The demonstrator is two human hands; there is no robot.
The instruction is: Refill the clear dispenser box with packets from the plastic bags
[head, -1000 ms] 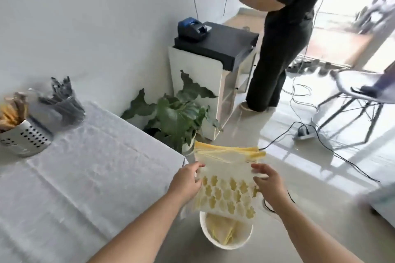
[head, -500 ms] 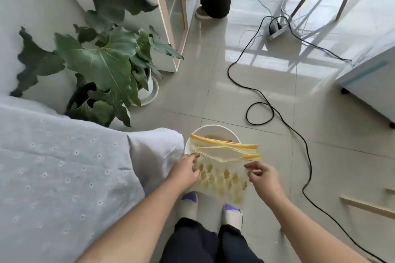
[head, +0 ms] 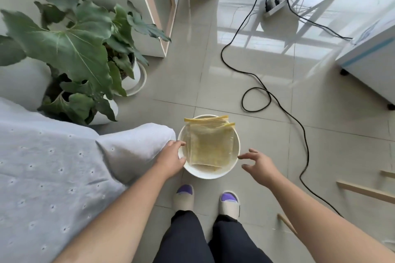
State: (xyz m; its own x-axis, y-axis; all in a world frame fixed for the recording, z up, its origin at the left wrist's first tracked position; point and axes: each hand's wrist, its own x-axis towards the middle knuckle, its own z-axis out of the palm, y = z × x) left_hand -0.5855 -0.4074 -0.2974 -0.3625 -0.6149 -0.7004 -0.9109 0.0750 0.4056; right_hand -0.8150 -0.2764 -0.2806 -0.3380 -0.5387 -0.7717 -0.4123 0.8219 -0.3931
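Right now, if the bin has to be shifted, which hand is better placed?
Left. The left hand is already at the white bin's rim, fingers over its edge. The right hand hovers open beside the bin, touching nothing. The empty bags lie inside.

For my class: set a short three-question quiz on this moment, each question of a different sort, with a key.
1. True or false: the right hand is gripping a plastic bag.
2. Where do the plastic bags lie? A) on the cloth-covered table B) in the white bin C) on the floor tiles
3. Fill in: the left hand is at the bin's ____.

Key
1. False; its fingers are spread and empty, beside the bin.
2. B
3. rim
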